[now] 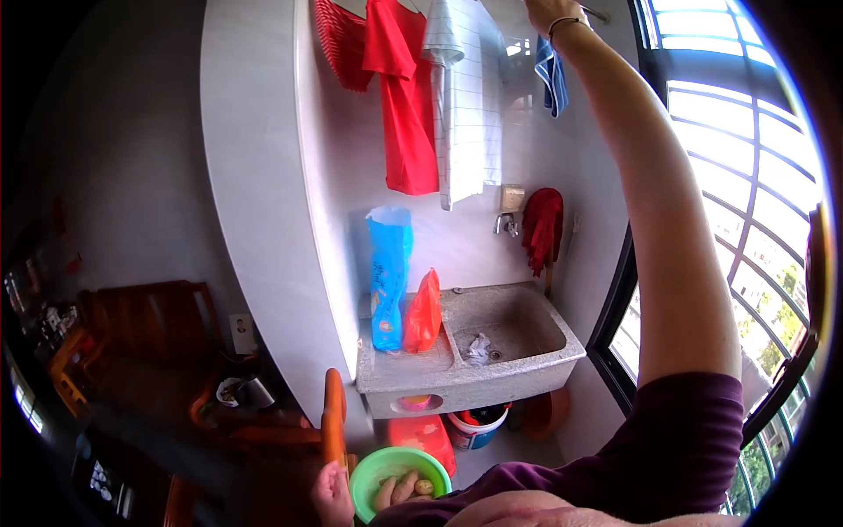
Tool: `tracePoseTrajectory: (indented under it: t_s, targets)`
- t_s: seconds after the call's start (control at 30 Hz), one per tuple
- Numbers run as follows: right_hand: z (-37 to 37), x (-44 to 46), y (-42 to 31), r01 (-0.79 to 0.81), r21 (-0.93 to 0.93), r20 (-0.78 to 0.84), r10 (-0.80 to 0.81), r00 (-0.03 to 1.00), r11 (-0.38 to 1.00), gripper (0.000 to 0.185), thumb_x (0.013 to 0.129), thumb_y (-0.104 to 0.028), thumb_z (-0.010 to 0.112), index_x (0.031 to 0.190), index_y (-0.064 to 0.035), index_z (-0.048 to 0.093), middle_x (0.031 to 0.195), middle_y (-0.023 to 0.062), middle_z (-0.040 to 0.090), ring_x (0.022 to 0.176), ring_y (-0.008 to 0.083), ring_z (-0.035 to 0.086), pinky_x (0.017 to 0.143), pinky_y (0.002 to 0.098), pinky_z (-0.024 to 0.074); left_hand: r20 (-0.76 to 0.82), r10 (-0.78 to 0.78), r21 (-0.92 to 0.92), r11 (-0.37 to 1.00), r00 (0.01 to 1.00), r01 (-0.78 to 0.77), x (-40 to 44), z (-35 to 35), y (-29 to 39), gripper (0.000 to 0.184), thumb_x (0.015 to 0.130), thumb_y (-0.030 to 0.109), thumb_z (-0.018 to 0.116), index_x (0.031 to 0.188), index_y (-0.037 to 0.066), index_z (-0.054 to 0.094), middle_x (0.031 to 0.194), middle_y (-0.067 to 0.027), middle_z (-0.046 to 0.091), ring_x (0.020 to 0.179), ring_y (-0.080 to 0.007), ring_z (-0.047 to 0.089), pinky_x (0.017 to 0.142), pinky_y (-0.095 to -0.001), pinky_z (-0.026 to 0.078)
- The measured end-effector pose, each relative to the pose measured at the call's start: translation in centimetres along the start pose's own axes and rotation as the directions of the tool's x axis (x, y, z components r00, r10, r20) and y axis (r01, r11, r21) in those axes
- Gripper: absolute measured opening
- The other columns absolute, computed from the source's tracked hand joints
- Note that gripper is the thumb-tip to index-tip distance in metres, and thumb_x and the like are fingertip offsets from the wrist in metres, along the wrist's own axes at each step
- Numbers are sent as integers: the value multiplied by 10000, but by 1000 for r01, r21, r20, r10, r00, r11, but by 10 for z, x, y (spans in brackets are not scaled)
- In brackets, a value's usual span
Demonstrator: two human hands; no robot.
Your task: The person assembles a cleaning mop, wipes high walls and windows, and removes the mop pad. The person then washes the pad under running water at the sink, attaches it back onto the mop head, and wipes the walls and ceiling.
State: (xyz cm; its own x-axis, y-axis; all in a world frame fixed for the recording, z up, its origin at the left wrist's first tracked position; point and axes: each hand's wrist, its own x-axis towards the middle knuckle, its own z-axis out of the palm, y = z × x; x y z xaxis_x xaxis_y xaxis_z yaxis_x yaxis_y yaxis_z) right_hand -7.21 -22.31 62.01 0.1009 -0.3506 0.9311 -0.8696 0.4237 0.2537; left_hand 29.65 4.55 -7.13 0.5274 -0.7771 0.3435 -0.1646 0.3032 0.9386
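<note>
At the bottom, my left hand (333, 494) is closed at the left rim of a green plastic basin (358, 481). Inside the basin lie a few long sweet potatoes (405, 487) and a round potato (424, 487). My right arm stretches far up, and my right hand (553, 12) is at the top edge beside a metal rail (597, 13). A blue towel with a pale border (551, 79) hangs just below that hand. The top edge cuts off its fingers, so their grip is hidden.
A stone sink (518, 373) holds a crumpled whitish cloth (479, 349). On its ledge stand a blue bag (389, 281) and a red plastic bag (424, 316). Red (406, 114) and white shirts (470, 114) hang above. A barred window (729, 158) is right; a wooden chair post (334, 417) left.
</note>
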Motion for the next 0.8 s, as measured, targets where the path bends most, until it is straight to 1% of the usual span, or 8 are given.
tracePoseTrajectory:
  t_s: [0.1,0.17,0.2,0.27,0.37,0.47,0.6,0.8]
  targets:
    - [11,-10,24,41,127,-264,-6,965,991,339,836,-166,535,1173,-174,572,978,68,663,890,228,650,719,378,530,-26,86,150,985,996,-81,3,13,11,225,826,-36,552,1047,-4,580,834,-70,635,745,-118,594,699,-228,490]
    - [19,-9,39,20,105,-268,9,963,994,341,835,-163,535,1174,-174,571,979,70,662,892,230,649,720,379,529,4,191,401,899,982,-176,7,18,13,264,762,-27,598,1024,1,581,859,-109,625,784,-197,605,757,-304,489]
    - [23,-8,45,5,97,-263,21,965,995,341,835,-162,535,1174,-174,570,980,71,662,893,231,649,721,380,529,5,191,405,897,982,-177,10,17,18,264,762,-27,598,1024,1,581,859,-109,625,784,-197,605,757,-304,489]
    - [31,-10,61,-8,83,-269,30,963,997,343,834,-160,535,1176,-174,569,981,73,661,894,233,648,723,380,528,210,244,741,592,947,-317,14,17,26,354,684,22,636,1031,11,570,913,-146,606,866,-303,578,849,-414,435]
    - [48,-10,84,-35,71,-266,53,963,997,346,833,-157,535,1177,-174,568,982,76,660,897,236,647,726,381,527,181,302,781,534,936,-323,16,23,15,428,636,89,658,1047,24,556,974,-154,596,923,-367,534,896,-483,363]
    - [66,-11,111,-71,51,-241,81,967,996,349,832,-153,534,1179,-174,566,983,79,659,900,239,645,729,383,526,251,323,851,375,913,-367,14,31,19,475,625,131,678,1068,28,542,996,-159,589,951,-363,527,894,-478,369]
    - [87,-11,146,-127,13,-194,127,973,992,353,831,-149,534,1182,-175,564,985,84,657,903,243,644,732,384,525,307,309,856,325,900,-403,20,24,8,472,614,157,683,1046,21,551,1014,-177,581,958,-361,525,891,-481,380]
    - [126,-8,182,-209,-24,-83,206,975,978,359,829,-142,534,1185,-175,561,988,90,655,908,249,641,738,386,523,259,157,922,253,953,-293,6,30,30,411,850,256,549,1221,84,508,1203,-151,525,1147,-317,455,970,-494,321]
